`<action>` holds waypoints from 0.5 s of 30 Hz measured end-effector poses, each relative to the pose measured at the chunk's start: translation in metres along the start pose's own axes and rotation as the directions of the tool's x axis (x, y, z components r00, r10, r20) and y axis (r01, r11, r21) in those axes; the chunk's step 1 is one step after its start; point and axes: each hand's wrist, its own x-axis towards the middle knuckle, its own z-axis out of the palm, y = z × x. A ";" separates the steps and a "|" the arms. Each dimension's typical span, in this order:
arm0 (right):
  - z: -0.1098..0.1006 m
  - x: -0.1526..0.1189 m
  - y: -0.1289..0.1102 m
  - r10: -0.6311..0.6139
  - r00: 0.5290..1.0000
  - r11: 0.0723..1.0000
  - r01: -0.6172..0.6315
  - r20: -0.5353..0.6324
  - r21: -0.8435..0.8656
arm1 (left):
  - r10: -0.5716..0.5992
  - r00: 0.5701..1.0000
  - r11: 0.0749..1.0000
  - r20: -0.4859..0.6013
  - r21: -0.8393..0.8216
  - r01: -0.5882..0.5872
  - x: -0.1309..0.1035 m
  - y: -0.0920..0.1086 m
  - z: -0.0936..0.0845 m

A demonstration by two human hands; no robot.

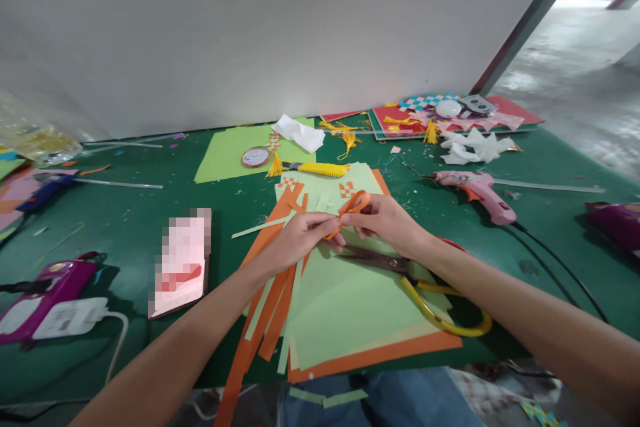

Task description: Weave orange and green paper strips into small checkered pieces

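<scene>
My left hand (311, 232) and my right hand (383, 220) meet over the paper stack, both with fingers pinched on an orange paper strip (359, 203). The strip curls into a loop above the fingertips. Beneath them lie light green sheets (345, 313) on top of orange ones. Scissors with yellow handles (425, 307) rest on the sheets under my right wrist. Orange strips (275, 330) and thin pale green strips lie fanned below my left hand. Small orange-and-white woven pieces (347, 189) sit just beyond the hands.
Behind the hands lie a yellow cutter (325, 169), a round tin (255, 157) and crumpled tissue (299, 133). A pink glue gun (475, 193) with a cord is at right. A phone (183, 267) and purple power strip (50, 300) are at left.
</scene>
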 end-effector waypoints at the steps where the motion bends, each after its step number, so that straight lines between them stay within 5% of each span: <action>1: 0.000 0.000 0.000 0.006 1.000 1.000 -0.005 0.010 -0.007 | -0.004 1.000 1.000 -0.002 -0.003 0.004 0.000 0.000 0.000; 15: -0.001 0.001 0.001 0.014 1.000 0.997 -0.016 -0.027 -0.069 | -0.004 0.998 0.999 0.059 -0.045 0.006 -0.001 0.001 -0.001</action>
